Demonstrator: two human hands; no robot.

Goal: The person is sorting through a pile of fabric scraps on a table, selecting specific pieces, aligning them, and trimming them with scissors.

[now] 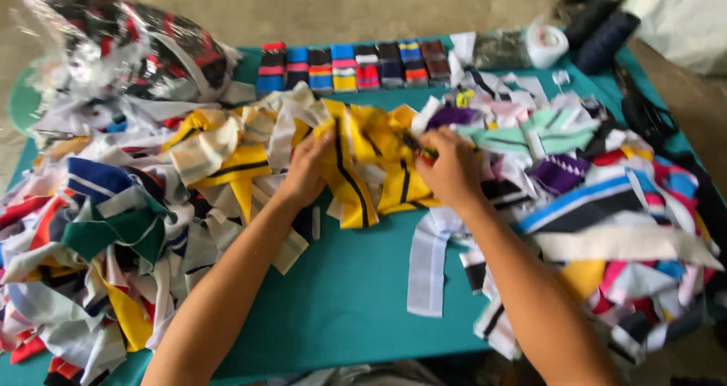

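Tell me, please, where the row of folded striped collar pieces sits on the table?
In the head view, the row of folded striped pieces lines the far edge of the teal table, between the plastic bag and the dark thread cones.

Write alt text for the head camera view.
Two bare hands, left hand and right hand, grip yellow fabric strips with black stripes on a teal table. Heaps of mixed fabric scraps lie on both sides, with folded striped stacks behind.

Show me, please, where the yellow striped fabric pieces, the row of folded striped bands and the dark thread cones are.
yellow striped fabric pieces (356,182), head view, on the yellow cloth beside its black stripe.
row of folded striped bands (344,68), head view, on a middle band.
dark thread cones (606,34), head view, on the cone's side.
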